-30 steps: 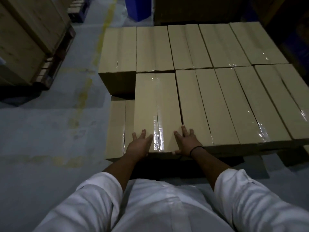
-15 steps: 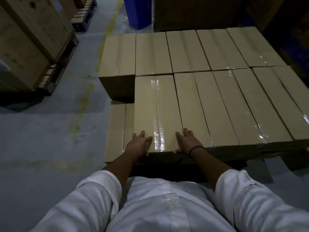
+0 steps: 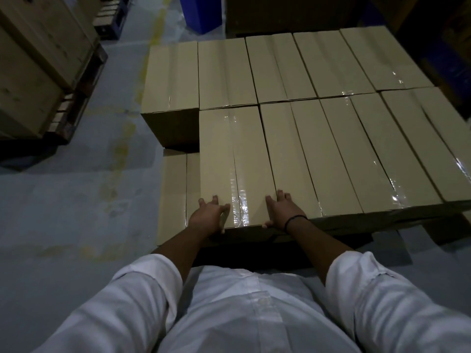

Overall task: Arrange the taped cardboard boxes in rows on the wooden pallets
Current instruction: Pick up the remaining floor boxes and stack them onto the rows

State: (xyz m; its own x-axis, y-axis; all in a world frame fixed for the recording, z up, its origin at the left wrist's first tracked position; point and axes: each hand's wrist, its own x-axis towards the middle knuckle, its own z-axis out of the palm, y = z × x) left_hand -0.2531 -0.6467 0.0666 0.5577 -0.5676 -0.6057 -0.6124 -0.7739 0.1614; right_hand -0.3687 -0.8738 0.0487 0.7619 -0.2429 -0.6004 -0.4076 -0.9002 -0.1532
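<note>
A long taped cardboard box (image 3: 234, 161) lies at the left end of the near top row of boxes. My left hand (image 3: 207, 217) rests flat on its near left corner, thumb hooked over the front edge. My right hand (image 3: 281, 212) lies on its near right corner, fingers straight, thumb at the front edge. To its right the near row (image 3: 356, 154) runs on in several boxes, and a far row (image 3: 280, 67) lies behind. One layer down, a box top (image 3: 174, 194) shows to the left of the box under my hands.
Wooden crates (image 3: 33, 62) on a dark pallet (image 3: 76, 105) stand at the left across grey floor (image 3: 76, 200). A blue container (image 3: 201, 11) and dark stacks sit behind the boxes. The pallet under the boxes is mostly hidden in shadow.
The box under my hands has slid slightly away from me toward the far row. Both hands kept their places on its near corners while the view shifted.
</note>
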